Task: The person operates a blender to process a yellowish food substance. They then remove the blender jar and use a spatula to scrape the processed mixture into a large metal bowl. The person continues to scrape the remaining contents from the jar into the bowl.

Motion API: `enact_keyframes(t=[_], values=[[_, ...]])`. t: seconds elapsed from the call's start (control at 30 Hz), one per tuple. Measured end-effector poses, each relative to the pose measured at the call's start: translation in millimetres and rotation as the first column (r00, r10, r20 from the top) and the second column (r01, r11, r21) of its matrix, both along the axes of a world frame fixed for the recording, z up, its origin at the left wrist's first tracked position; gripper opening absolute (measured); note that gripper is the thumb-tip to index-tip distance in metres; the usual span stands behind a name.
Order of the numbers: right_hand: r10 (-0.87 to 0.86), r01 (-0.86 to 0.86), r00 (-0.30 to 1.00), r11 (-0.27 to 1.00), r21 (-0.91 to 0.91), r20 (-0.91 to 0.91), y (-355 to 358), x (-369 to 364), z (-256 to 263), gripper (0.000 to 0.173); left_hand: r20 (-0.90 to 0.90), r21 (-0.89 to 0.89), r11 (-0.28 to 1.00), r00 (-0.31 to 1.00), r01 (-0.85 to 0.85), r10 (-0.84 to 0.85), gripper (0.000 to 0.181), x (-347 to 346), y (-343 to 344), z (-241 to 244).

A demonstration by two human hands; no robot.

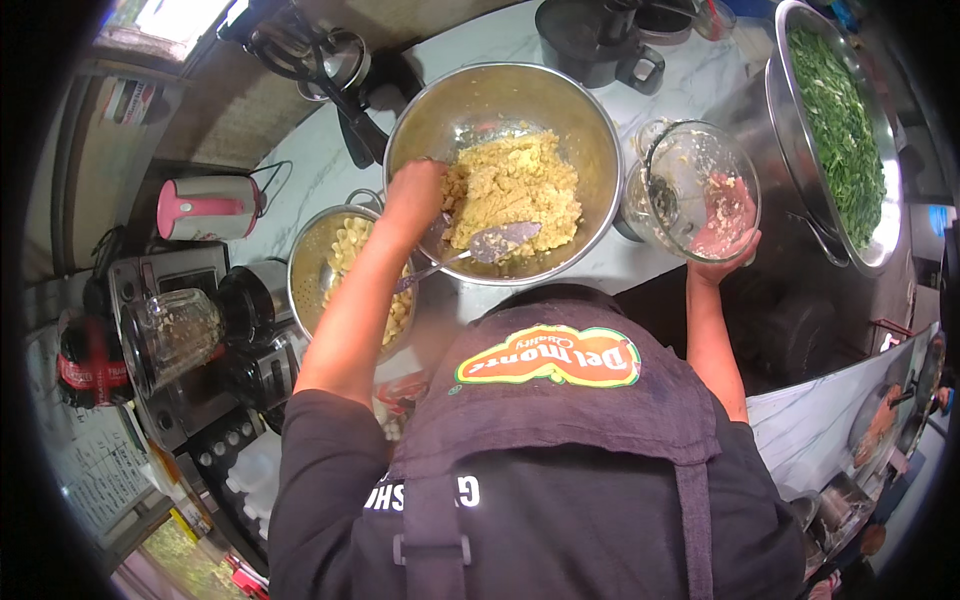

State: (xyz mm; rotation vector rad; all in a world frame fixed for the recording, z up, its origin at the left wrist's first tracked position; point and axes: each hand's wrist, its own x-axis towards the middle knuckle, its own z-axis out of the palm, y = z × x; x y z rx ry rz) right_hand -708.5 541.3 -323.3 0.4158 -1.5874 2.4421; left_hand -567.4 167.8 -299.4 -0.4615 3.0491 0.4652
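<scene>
A large stainless steel bowl (501, 97) on the worktop holds a mound of yellowish minced food (517, 184). My left hand (416, 196) is inside its left side with curled fingers by the mince; what they grip, if anything, is hidden. A metal serving spoon (504, 240), coated with mince, lies across the near rim with its handle to the left. To the right of the bowl, my right hand (724, 225) supports a tilted glass blender jar (694, 146). Bits of mince cling to the jar's inside, and the fingers show through the glass.
A metal colander (307, 247) of peeled garlic cloves (349, 244) sits under my left forearm. At far right stands a wide bowl of chopped green leaves (836, 135). A black jug-like container (592, 49) is at the back. Left are a pink-and-white kettle (210, 208) and another blender jar (176, 334).
</scene>
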Motion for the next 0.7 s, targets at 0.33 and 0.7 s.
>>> enact_keyframes(t=[0.33,0.7], values=[[-0.014,0.016,0.999,0.999,-0.049,0.047,-1.7,0.5,4.2,0.068,0.254,-0.184,0.983,0.964,-0.029,0.076,0.017,-7.4,21.0,-27.0],[-0.034,0.037,0.998,0.999,-0.038,0.06,1.1,-3.4,-3.2,0.07,-0.743,0.262,0.82,0.649,0.509,-0.165,0.031,-63.8,146.2,141.2]])
